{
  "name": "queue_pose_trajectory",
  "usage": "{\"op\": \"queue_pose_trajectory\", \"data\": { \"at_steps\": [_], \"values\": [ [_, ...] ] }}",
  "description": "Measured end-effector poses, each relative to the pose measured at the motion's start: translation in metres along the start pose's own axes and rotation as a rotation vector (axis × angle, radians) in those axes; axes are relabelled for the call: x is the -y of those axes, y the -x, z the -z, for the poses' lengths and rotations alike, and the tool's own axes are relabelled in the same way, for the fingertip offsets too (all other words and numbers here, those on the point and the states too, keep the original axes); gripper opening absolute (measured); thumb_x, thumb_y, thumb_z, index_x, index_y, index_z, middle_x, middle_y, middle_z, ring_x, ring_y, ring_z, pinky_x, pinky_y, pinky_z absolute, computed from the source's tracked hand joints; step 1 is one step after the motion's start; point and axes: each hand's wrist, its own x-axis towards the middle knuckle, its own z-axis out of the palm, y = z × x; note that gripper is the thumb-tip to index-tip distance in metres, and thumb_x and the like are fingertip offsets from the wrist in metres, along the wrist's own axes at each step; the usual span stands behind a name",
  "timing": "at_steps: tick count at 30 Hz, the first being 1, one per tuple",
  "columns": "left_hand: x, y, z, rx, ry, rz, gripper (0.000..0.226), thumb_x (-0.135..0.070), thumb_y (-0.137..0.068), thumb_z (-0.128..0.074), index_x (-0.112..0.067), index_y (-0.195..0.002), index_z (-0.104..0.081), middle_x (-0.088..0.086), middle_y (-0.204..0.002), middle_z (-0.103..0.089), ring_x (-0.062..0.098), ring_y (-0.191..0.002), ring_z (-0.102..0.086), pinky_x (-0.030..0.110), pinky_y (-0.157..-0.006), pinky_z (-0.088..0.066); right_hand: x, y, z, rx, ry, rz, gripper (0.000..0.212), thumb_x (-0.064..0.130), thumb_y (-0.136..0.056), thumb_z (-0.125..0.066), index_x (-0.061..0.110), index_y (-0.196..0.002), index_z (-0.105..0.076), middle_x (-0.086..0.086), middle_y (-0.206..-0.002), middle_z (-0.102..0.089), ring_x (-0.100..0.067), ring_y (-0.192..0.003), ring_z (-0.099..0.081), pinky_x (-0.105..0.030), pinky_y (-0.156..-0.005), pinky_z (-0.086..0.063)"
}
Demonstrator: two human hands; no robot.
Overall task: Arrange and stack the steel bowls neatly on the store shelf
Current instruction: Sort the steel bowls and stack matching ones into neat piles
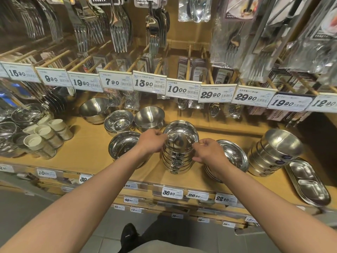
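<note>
A tall stack of steel bowls (pixel 179 152) stands in the middle of the wooden shelf (pixel 87 152). My left hand (pixel 152 141) grips the stack's left side near the top, fingers curled on the rim. From the right, my right hand (pixel 207 151) holds the stack, thumb at the top bowl's rim and fingers lower down the side. More steel bowls sit around it: one at the left (pixel 122 145), a shiny one behind (pixel 118 122), a matte one (pixel 149 116), a far one (pixel 93 108), a shallow stack (pixel 235 156) under my right wrist, and a leaning stack (pixel 275 152) at the right.
Divided steel trays (pixel 308 181) lie at the shelf's right end. White cups (pixel 45 136) and glass bowls (pixel 20 115) fill the left. Packed forks and spoons hang above behind a row of price tags (pixel 182 89). Below are lower shelf edges and the tiled floor.
</note>
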Motion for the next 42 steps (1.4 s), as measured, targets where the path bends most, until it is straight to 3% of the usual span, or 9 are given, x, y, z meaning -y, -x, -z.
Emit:
{"op": "queue_pose_trajectory", "data": {
  "at_steps": [4, 7, 13, 22, 26, 30, 33, 37, 42],
  "values": [
    [0.004, 0.003, 0.004, 0.101, 0.154, 0.166, 0.026, -0.045, -0.096, -0.059, -0.023, -0.109, -0.061, -0.001, -0.112, -0.06, 0.016, -0.099, -0.06, 0.032, -0.071, -0.063, -0.001, 0.001, -0.001, 0.0, 0.118, -0.001, 0.038, 0.038, -0.097, -0.058, 0.012, -0.124, -0.058, 0.0, -0.094, -0.064, -0.018, -0.08, -0.069, -0.013, -0.045, -0.047],
    [0.005, 0.007, 0.003, 0.218, 0.268, 0.221, 0.044, -0.053, -0.096, -0.052, -0.024, -0.128, -0.058, 0.005, -0.127, -0.057, 0.021, -0.112, -0.057, 0.03, -0.066, -0.06, 0.004, 0.0, -0.004, 0.04, 0.101, -0.065, 0.034, 0.047, -0.099, -0.052, 0.02, -0.118, -0.059, 0.009, -0.096, -0.058, -0.02, -0.086, -0.069, -0.023, -0.06, -0.056],
    [0.009, 0.013, -0.003, 0.245, 0.37, 0.18, 0.031, -0.052, -0.095, -0.042, -0.034, -0.098, -0.067, -0.002, -0.103, -0.07, 0.018, -0.101, -0.064, 0.031, -0.068, -0.059, 0.003, -0.002, -0.011, 0.079, -0.063, -0.116, 0.034, 0.05, -0.099, -0.045, 0.023, -0.119, -0.054, 0.013, -0.096, -0.05, -0.014, -0.093, -0.055, -0.035, -0.08, -0.062],
    [0.009, 0.014, -0.007, 0.252, 0.405, 0.155, 0.03, -0.045, -0.096, -0.043, -0.03, -0.097, -0.069, -0.001, -0.092, -0.071, 0.02, -0.093, -0.064, 0.032, -0.073, -0.061, -0.003, -0.006, -0.014, 0.106, -0.126, -0.121, 0.028, 0.047, -0.102, -0.04, 0.03, -0.112, -0.059, 0.0, -0.124, -0.064, -0.02, -0.113, -0.061, -0.038, -0.085, -0.062],
    [0.008, 0.014, -0.008, 0.233, 0.421, 0.164, 0.03, -0.043, -0.1, -0.041, -0.03, -0.1, -0.068, -0.001, -0.093, -0.071, 0.02, -0.094, -0.064, 0.035, -0.078, -0.06, -0.006, -0.008, -0.014, 0.101, -0.129, -0.129, 0.036, 0.048, -0.102, -0.04, 0.024, -0.124, -0.055, -0.002, -0.127, -0.062, -0.021, -0.116, -0.061, -0.039, -0.085, -0.062],
    [0.009, 0.014, -0.006, 0.239, 0.41, 0.175, 0.032, -0.045, -0.102, -0.04, -0.026, -0.111, -0.064, 0.001, -0.106, -0.065, 0.02, -0.099, -0.062, 0.039, -0.087, -0.06, -0.003, -0.005, -0.011, 0.085, -0.104, -0.11, 0.025, 0.048, -0.102, -0.041, 0.028, -0.112, -0.052, 0.009, -0.101, -0.055, -0.012, -0.098, -0.056, -0.043, -0.09, -0.06],
    [0.013, 0.016, 0.005, 0.162, 0.42, 0.243, 0.043, -0.05, -0.1, -0.047, -0.014, -0.121, -0.055, 0.004, -0.102, -0.056, 0.018, -0.097, -0.056, 0.032, -0.07, -0.059, 0.0, 0.002, -0.004, -0.008, 0.004, -0.072, 0.032, 0.05, -0.1, -0.041, 0.02, -0.1, -0.054, 0.007, -0.09, -0.053, -0.012, -0.086, -0.057, -0.038, -0.08, -0.06],
    [0.022, 0.015, 0.034, 0.079, 0.431, 0.275, 0.031, -0.047, -0.1, -0.048, -0.018, -0.095, -0.058, 0.007, -0.102, -0.059, 0.02, -0.096, -0.059, 0.032, -0.072, -0.057, 0.0, 0.022, 0.002, -0.118, 0.04, 0.052, 0.038, 0.05, -0.087, -0.044, 0.015, -0.074, -0.052, -0.003, -0.071, -0.054, -0.025, -0.073, -0.058, -0.049, -0.079, -0.054],
    [0.022, 0.008, 0.067, 0.044, 0.508, 0.232, 0.024, -0.03, -0.103, -0.046, -0.02, -0.084, -0.056, 0.0, -0.078, -0.053, 0.012, -0.07, -0.053, 0.028, -0.071, -0.055, 0.022, 0.05, -0.021, -0.086, -0.022, 0.155, 0.035, 0.044, -0.085, -0.051, 0.013, -0.093, -0.065, -0.001, -0.08, -0.061, -0.022, -0.079, -0.057, -0.061, -0.093, -0.053]
  ]
}}
